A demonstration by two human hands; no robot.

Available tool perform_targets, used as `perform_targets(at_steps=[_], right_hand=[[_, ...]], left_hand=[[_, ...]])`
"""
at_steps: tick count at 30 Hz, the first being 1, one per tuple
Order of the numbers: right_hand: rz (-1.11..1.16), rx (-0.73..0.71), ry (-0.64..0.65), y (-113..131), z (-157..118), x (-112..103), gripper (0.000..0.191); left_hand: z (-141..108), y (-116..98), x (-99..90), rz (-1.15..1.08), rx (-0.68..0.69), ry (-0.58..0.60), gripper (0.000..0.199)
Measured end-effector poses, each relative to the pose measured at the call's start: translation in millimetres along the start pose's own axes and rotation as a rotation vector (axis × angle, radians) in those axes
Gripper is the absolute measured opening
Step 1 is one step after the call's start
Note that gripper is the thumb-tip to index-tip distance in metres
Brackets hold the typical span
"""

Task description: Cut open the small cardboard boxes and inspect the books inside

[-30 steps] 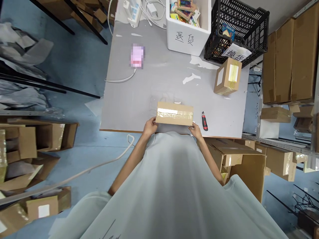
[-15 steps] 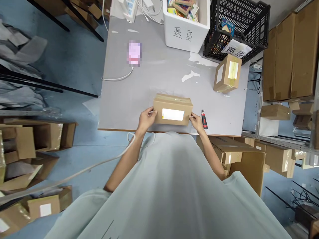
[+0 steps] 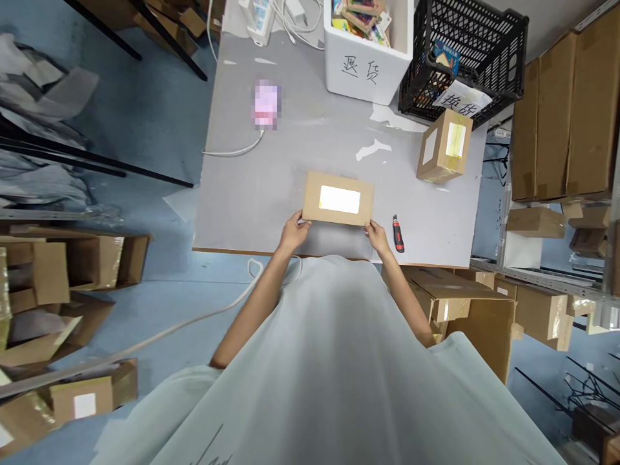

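A brown cardboard box (image 3: 314,194) with a white label faces me near the front edge of the grey table (image 3: 242,206). My left hand (image 3: 294,232) grips its lower left corner, thumb and fingers pinched on the edge. At the lower right corner, my right hand (image 3: 377,237) holds it the same way. Just right of that hand lies a red and black utility knife (image 3: 398,234). Farther right stands a smaller taped box (image 3: 443,145) with white labels.
A white bin (image 3: 368,68) of colourful items and a black crate (image 3: 465,58) stand at the back. A blurred pink object (image 3: 267,104) with a white cable lies back left. Open cartons (image 3: 465,316) sit below the table's right edge.
Both hands have moved slightly away from me with the box. The box has tipped, so its labelled face shows more fully and its far side is no longer visible.
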State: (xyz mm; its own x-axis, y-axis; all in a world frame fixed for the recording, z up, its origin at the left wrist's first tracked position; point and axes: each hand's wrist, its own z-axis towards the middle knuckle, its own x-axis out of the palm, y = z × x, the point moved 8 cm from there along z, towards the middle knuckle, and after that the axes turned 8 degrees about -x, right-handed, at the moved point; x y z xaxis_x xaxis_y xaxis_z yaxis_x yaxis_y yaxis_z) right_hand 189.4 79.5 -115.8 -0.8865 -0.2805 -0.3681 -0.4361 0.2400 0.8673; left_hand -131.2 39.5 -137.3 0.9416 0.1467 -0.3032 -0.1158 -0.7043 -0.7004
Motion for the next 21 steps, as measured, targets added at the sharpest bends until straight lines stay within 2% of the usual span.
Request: perform_targets(at_steps=[4,9,15,18,21], right_hand=[[0.083,0.108,-0.024,-10,-4,3,0.068],[0.131,0.120,-0.023,-7,-7,5,0.065],[0.147,-0.086,-0.034,27,-16,-2,0.074],[0.148,-0.083,-0.113,41,-24,-14,0.081],[0.157,-0.096,-0.143,57,-27,-25,0.080]], left_hand=[[-1,7,2.2,0.082,-0.063,-0.033,0.069],[1,2,0.6,0.087,-0.055,-0.061,0.057],[-6,-16,-16.1,0.070,-0.003,-0.149,0.038],[-17,-34,-31.5,-0.036,0.126,-0.229,0.037],[-28,-49,-44.7,-0.080,0.217,-0.287,0.033]])
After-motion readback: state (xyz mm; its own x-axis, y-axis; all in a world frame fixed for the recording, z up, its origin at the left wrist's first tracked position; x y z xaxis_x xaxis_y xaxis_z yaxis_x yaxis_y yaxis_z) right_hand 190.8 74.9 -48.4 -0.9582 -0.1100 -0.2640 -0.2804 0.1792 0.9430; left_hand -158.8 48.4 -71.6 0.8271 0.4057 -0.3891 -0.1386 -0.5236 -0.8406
